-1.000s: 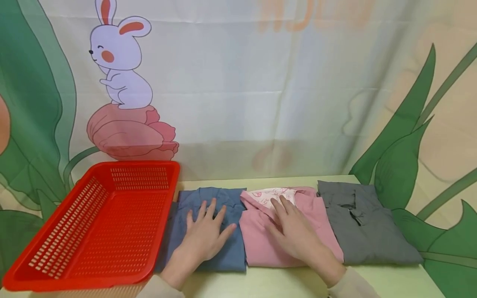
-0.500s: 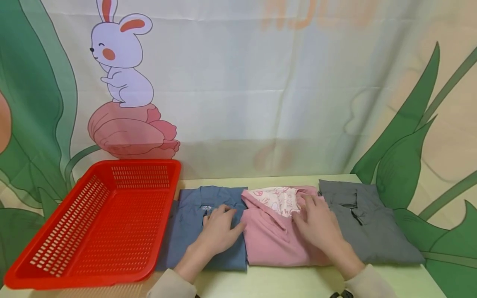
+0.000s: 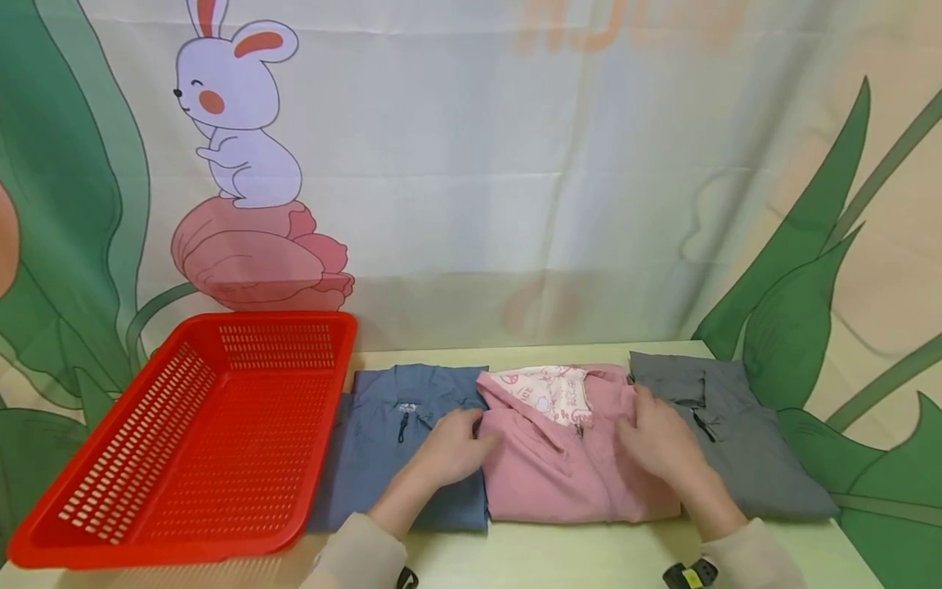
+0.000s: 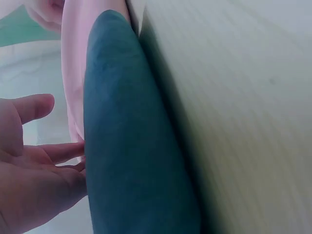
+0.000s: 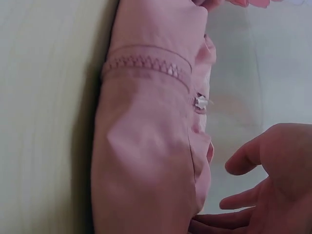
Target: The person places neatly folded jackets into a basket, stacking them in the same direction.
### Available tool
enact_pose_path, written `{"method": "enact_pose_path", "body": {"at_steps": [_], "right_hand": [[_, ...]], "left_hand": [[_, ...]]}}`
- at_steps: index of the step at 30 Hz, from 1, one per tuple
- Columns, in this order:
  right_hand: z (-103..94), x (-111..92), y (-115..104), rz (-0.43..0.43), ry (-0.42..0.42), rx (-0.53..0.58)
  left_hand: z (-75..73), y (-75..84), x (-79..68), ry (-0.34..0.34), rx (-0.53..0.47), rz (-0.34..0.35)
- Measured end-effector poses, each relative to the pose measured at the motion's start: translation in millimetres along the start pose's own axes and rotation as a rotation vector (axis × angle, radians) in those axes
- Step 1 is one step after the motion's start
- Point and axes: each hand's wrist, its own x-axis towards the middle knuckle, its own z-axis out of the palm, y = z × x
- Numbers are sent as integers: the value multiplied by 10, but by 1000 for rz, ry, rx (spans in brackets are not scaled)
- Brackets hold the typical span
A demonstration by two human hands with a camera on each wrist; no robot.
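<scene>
A red perforated plastic basket (image 3: pixel 221 466) stands well to the left of the left hand, on a pale table (image 3: pixel 545 560); above it, on the printed backdrop (image 3: pixel 456 164), a white rabbit (image 3: pixel 250 172) sits on a pink flower (image 3: pixel 250 258). Next to the basket lies a folded blue jacket (image 3: pixel 375 470), its black zip pull (image 3: pixel 402 428) just left of the left hand. The left hand (image 3: pixel 454 446) is over the jacket's right side, thumb spread away from loosely extended fingers, with nothing gripped; in the left wrist view its fingertips pass behind the blue fold, so whether they touch the neighbouring garment cannot be told. Between the two hands lies a folded pink zip jacket (image 3: pixel 540 487), its white printed lining (image 3: pixel 562 393) exposed at the neck; the right wrist view shows a toothed zip (image 5: pixel 146 64) across its near fold. The right hand (image 3: pixel 660 433) is at this jacket's right side, thumb and fingers parted and relaxed, grasping nothing, the lower fingertips at the garment's edge. Below it, a dark wristband (image 3: pixel 690 574) with a yellow-green patch sits at the sleeve cuff. Immediately right of the right hand lies a folded grey jacket (image 3: pixel 758 466), with green printed leaves (image 3: pixel 787 343) beyond.
</scene>
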Motion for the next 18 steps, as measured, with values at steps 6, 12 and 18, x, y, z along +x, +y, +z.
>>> {"method": "enact_pose_path", "body": {"at_steps": [6,12,18], "right_hand": [[-19,44,82,73,-67,33],[9,82,189,101,-71,37],[67,129,287,96,-54,82]], "left_hand": [[13,3,55,-17,-65,-77],[68,-23,121,0,-123,-127],[93,-39,174,12,-158,-169]]}}
